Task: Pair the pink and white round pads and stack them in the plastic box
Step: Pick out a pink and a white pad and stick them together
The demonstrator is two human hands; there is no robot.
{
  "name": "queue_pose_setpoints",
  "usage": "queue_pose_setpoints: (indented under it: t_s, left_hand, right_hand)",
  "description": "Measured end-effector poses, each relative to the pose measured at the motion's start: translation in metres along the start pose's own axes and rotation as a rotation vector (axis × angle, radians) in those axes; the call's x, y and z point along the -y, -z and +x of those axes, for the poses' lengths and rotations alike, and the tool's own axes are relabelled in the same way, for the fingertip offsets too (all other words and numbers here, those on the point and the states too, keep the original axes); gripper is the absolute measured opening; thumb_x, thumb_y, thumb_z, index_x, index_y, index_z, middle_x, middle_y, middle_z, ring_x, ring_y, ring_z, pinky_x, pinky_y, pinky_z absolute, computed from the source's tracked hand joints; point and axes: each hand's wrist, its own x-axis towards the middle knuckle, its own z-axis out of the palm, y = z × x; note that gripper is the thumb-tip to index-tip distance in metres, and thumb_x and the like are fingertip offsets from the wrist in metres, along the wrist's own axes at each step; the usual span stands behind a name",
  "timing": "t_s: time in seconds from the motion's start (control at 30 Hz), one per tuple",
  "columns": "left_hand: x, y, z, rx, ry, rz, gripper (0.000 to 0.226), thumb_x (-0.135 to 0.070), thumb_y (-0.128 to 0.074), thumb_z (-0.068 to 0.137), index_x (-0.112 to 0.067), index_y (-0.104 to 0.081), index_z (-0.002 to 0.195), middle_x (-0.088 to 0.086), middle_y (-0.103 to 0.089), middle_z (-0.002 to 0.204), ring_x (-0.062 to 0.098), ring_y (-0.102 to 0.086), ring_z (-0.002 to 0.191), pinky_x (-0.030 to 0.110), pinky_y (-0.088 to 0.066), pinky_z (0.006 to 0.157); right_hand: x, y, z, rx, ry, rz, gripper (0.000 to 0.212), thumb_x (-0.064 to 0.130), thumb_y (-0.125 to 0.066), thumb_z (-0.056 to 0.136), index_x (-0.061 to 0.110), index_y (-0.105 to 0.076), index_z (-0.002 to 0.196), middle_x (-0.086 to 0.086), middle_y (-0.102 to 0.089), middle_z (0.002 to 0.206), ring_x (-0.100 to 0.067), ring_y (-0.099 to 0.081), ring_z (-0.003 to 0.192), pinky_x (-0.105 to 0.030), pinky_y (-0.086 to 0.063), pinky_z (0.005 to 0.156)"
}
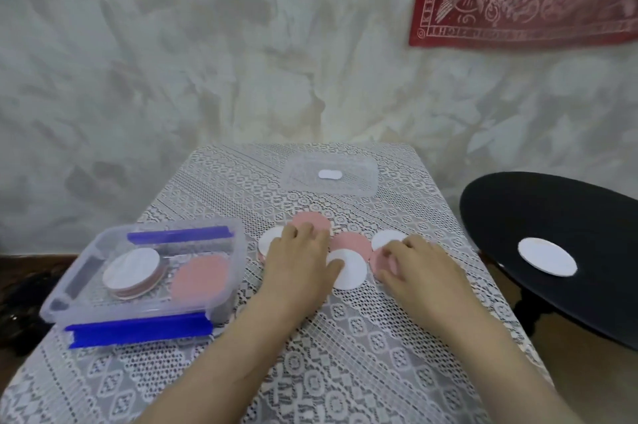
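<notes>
Left hand (300, 261) is lying flat, fingers (305, 233) spreading over loose pads (350, 273) to gather them; right hand (414, 261) is curling onto a pink pad (378, 259) (gripping? I cannot tell). I'm judging the box (236, 261), left of the fingers, is waiting for pairs.

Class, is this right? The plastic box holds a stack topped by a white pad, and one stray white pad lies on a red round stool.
The stool is black, not red, as the head view shows. The plastic box, its white-topped stack and the stray white pad are right.
</notes>
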Motion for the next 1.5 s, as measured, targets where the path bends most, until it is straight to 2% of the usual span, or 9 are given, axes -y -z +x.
queue_pose_setpoints:
  t_s: [0.23, 0.37, 0.53, 0.8, 0.97, 1.07, 1.2, 1.37, 1.5]
  left_hand:
    - [0.001, -0.014, -0.002, 0.005, 0.029, -0.028, 0.061, -0.061, -0.033, 0.099, -0.026, -0.035, 0.149, 0.006, -0.034, 0.154, 0.027, -0.029, 0.142, 0.043, -0.034, 0.112]
    - [-0.003, -0.009, -0.024, -0.016, -0.002, -0.039, 0.068, -0.064, -0.017, 0.094, -0.028, -0.04, 0.146, 0.0, -0.04, 0.151, 0.023, -0.035, 0.139, 0.039, -0.038, 0.11]
    - [-0.009, -0.002, -0.057, -0.03, -0.099, -0.067, 0.054, -0.056, -0.033, 0.102, -0.028, -0.042, 0.147, -0.005, -0.042, 0.154, 0.016, -0.04, 0.14, 0.034, -0.037, 0.109]
    - [0.009, -0.007, -0.061, -0.087, -0.051, -0.105, 0.048, -0.042, -0.045, 0.1, -0.022, -0.051, 0.143, 0.001, -0.051, 0.148, 0.021, -0.042, 0.136, 0.037, -0.033, 0.114]
    - [0.019, -0.015, -0.064, -0.016, 0.046, -0.152, 0.058, -0.055, -0.028, 0.102, -0.033, -0.017, 0.155, 0.003, -0.011, 0.167, 0.025, -0.005, 0.154, 0.042, -0.006, 0.126]
    - [0.021, -0.013, -0.063, 0.039, 0.085, -0.203, 0.066, -0.06, -0.018, 0.101, -0.032, 0.003, 0.158, 0.002, 0.014, 0.167, 0.021, 0.015, 0.153, 0.04, 0.008, 0.124]
    - [0.023, -0.011, -0.067, 0.045, 0.046, -0.19, 0.062, -0.059, -0.016, 0.102, -0.035, 0.004, 0.155, 0.0, 0.014, 0.167, 0.016, 0.019, 0.152, 0.037, 0.011, 0.123]
    - [0.027, -0.001, -0.078, 0.091, -0.014, -0.195, 0.064, -0.061, -0.018, 0.101, -0.036, 0.004, 0.156, -0.005, 0.013, 0.167, 0.011, 0.016, 0.152, 0.031, 0.012, 0.12]
    - [0.016, 0.004, -0.093, 0.1, -0.058, -0.193, 0.066, -0.062, -0.015, 0.1, -0.035, 0.005, 0.158, -0.002, 0.009, 0.168, 0.013, 0.011, 0.154, 0.029, 0.011, 0.12]
  right_hand:
    - [-0.003, 0.004, 0.011, 0.007, -0.065, 0.091, 0.038, 0.042, -0.048, 0.097, 0.027, -0.056, 0.131, 0.0, -0.049, 0.126, -0.026, -0.059, 0.1, -0.035, -0.044, 0.073]
    - [-0.005, 0.001, 0.008, 0.013, -0.114, 0.071, 0.04, 0.046, -0.044, 0.099, 0.025, -0.057, 0.13, -0.003, -0.05, 0.128, -0.027, -0.057, 0.103, -0.036, -0.042, 0.075]
    - [0.004, 0.001, -0.004, 0.002, -0.001, 0.108, 0.024, 0.048, -0.05, 0.098, 0.029, -0.064, 0.107, 0.003, -0.054, 0.115, -0.021, -0.054, 0.097, -0.036, -0.047, 0.076]
    - [0.017, 0.0, -0.005, 0.024, 0.07, 0.203, 0.025, 0.04, -0.054, 0.099, 0.032, -0.065, 0.12, 0.01, -0.056, 0.114, -0.011, -0.058, 0.093, -0.034, -0.052, 0.081]
    - [0.039, -0.015, 0.026, -0.046, 0.151, 0.214, 0.029, 0.035, -0.048, 0.104, 0.03, -0.066, 0.126, 0.011, -0.06, 0.12, -0.012, -0.056, 0.105, -0.036, -0.051, 0.088]
    - [0.06, -0.025, 0.053, -0.015, 0.236, 0.17, 0.035, 0.024, -0.044, 0.105, 0.03, -0.06, 0.135, 0.009, -0.056, 0.14, -0.021, -0.045, 0.129, -0.039, -0.042, 0.104]
    - [0.075, -0.032, 0.074, 0.133, 0.318, 0.033, 0.048, 0.015, -0.044, 0.099, 0.03, -0.048, 0.144, 0.008, -0.038, 0.159, -0.024, -0.01, 0.156, -0.047, -0.016, 0.122]
    - [0.058, -0.025, 0.048, 0.143, 0.309, 0.034, 0.061, -0.001, -0.038, 0.096, 0.031, -0.045, 0.147, 0.013, -0.04, 0.157, -0.02, -0.009, 0.156, -0.046, -0.017, 0.124]
    - [0.044, -0.019, 0.011, 0.108, 0.301, 0.063, 0.062, 0.002, -0.052, 0.095, 0.03, -0.043, 0.149, 0.011, -0.042, 0.153, -0.019, -0.018, 0.151, -0.044, -0.025, 0.122]
